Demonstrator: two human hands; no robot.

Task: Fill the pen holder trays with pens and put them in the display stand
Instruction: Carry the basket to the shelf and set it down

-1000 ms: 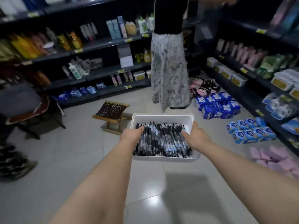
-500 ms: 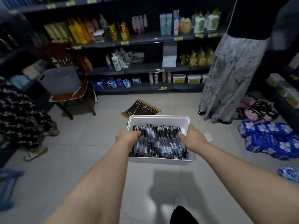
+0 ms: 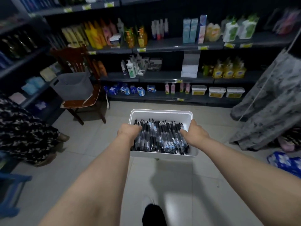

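Observation:
A white rectangular tray (image 3: pixel 161 113) is held out in front of me at waist height above the tiled floor. It is packed with several black pens (image 3: pixel 160 137) lying lengthwise. My left hand (image 3: pixel 128 130) grips the tray's left rim, thumb over the pens. On the tray's right rim my right hand (image 3: pixel 194 133) holds on, fingers curled inside onto the pens. No display stand can be made out.
Dark shop shelves (image 3: pixel 162 46) with bottles and packs run across the back and left. A wooden chair (image 3: pixel 78 88) carrying a grey basket (image 3: pixel 72 84) stands left. A person in a grey skirt (image 3: pixel 267 103) is right, a patterned garment (image 3: pixel 24 132) left, blue packs (image 3: pixel 283 162) on the floor.
The view has swung left: the person in the grey skirt has slid to the right edge and the chair has come into view. The tray stays gripped in both hands.

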